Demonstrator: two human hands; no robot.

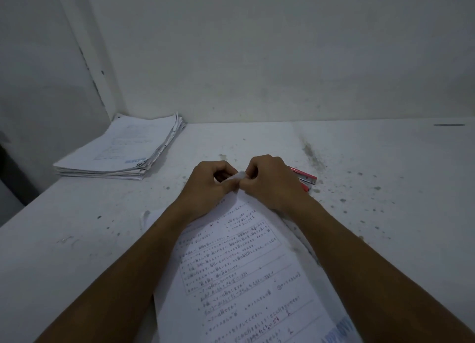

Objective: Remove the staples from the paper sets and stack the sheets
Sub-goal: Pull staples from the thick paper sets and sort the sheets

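White, speckled tabletop (pixel 359 214) fills the frame below bare walls. At center, our left hand (pixel 205 185) and right hand (pixel 270 180) pinch the paper set's (pixel 241 278) top corner. Our right hand half hides a red stapler (pixel 307 179); a sheet stack (pixel 123 149) sits upper left.

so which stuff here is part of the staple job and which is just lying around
In the job:
- paper set, its top corner pinched by the left hand and right hand
- stack of sheets in the far left corner

Lying about:
- red stapler behind the right hand, untouched
- dark marks on the table
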